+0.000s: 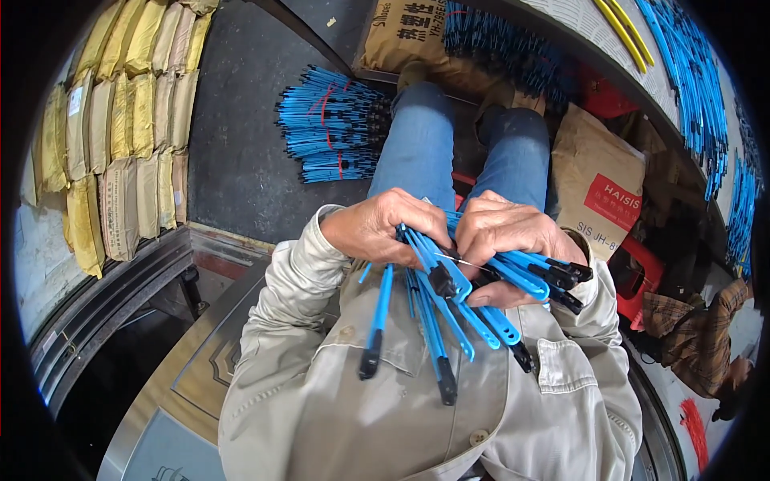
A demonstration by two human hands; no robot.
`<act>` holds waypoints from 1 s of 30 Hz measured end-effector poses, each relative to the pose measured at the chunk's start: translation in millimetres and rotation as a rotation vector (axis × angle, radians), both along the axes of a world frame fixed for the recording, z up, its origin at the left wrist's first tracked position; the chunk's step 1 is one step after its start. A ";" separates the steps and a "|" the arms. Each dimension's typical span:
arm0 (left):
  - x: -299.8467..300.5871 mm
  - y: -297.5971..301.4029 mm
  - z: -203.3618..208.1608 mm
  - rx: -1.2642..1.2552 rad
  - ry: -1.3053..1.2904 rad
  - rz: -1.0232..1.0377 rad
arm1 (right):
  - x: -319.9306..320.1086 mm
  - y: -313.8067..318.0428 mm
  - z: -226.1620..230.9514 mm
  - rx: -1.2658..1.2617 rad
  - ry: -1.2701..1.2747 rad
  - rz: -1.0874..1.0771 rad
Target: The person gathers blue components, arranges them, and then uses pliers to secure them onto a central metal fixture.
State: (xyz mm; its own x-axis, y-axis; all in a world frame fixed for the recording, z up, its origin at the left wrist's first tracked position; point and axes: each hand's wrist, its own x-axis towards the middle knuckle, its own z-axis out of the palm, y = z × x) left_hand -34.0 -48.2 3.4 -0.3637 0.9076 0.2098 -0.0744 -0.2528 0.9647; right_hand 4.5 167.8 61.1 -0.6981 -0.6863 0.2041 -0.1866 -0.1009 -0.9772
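Observation:
My left hand (389, 227) and my right hand (507, 232) are close together above my lap, both closed around a loose bunch of slim blue plastic strips with black ends (433, 333). The strips fan out below the left fingers, and several black tips hang down over my jacket. From the right hand, more strips stick out to the right, their black ends near my cuff. A thin pale strand (461, 262) runs between the two hands; I cannot tell what it is. Behind my fingers, the middle of the bunch is hidden.
Bundles of blue strips (325, 120) with red ties lie on the dark floor. Stacked yellowish sacks (132, 116) stand at left, a brown paper sack (589, 180) right of my legs. A bench (585, 24) carries more strips and yellow tubes (626, 32). A plaid sleeve (710, 321) shows at right.

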 end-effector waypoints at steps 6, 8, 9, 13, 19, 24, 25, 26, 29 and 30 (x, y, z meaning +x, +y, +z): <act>-13.9 1.5 6.7 -0.076 0.025 -0.033 | -6.1 1.4 -5.1 0.001 -0.001 -0.097; -17.9 -1.7 7.5 -0.208 0.021 -0.031 | -10.7 2.2 -7.8 0.001 -0.022 -0.136; -20.8 -1.1 6.7 -0.209 0.023 -0.032 | -13.2 3.0 -9.5 -0.016 -0.048 -0.134; -34.1 -0.2 0.0 -0.216 -0.045 -0.157 | -16.4 6.8 -13.0 -0.075 -0.129 -0.109; -44.4 -25.0 -7.5 -0.003 -0.250 -0.024 | -14.7 17.6 -7.3 -0.058 -0.068 0.045; -37.1 -27.2 -7.7 0.148 -0.207 -0.004 | -15.9 14.6 -7.2 -0.063 -0.023 0.121; -34.5 -26.3 -6.0 0.147 -0.207 -0.001 | -15.0 10.6 -6.2 -0.041 -0.053 0.046; -31.5 -22.2 -2.2 0.127 -0.187 0.039 | -11.7 7.8 -3.3 -0.017 -0.076 -0.037; -26.2 -9.7 4.5 0.094 -0.132 0.112 | -7.7 -4.4 1.1 0.010 -0.132 -0.176; -23.1 -4.7 3.0 0.069 -0.111 0.163 | -6.8 -9.1 1.5 0.011 -0.174 -0.229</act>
